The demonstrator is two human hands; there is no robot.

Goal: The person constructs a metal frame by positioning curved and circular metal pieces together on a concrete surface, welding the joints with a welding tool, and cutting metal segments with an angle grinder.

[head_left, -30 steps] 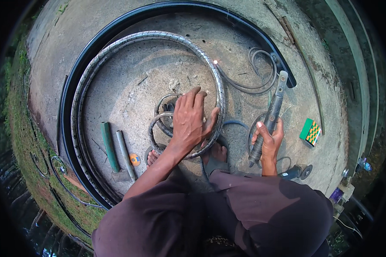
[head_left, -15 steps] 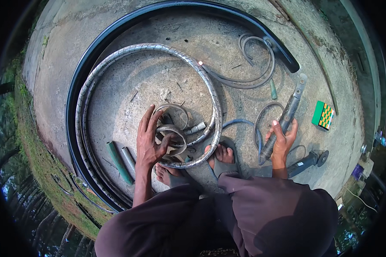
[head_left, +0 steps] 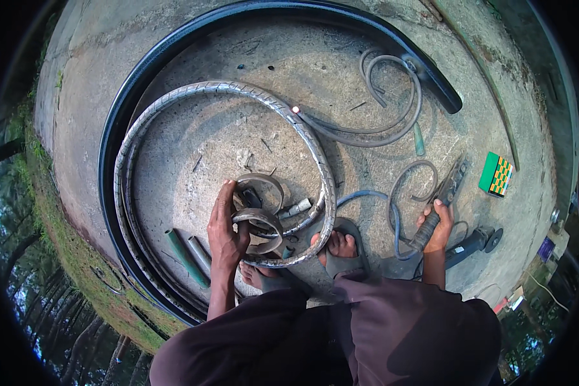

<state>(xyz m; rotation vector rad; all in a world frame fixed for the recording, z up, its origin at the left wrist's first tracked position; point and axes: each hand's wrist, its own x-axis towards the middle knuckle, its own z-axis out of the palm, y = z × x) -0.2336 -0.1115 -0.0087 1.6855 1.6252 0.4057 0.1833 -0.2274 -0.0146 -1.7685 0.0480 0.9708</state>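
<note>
My left hand (head_left: 226,226) grips a curled strip of grey rubber (head_left: 258,220) that lies inside the loop of a worn bicycle tyre (head_left: 315,154) on the concrete. My right hand (head_left: 435,225) is closed around the dark handle of a long metal tool (head_left: 445,193) that points up and away from me. My two sandalled feet (head_left: 333,249) rest on the ground between the hands, against the tyre's near edge.
A large black rim or hose (head_left: 135,109) arcs around the tyre. Grey rubber tubing (head_left: 392,96) curls at the upper right. Two short pipes, one green (head_left: 185,257), lie left of my hand. A green and yellow packet (head_left: 496,174) and an angle grinder (head_left: 473,243) sit right.
My left hand slid from the tyre's right side down to the curled rubber strip and took hold of it. The right hand kept the tool, shifting slightly right as the view moved.
</note>
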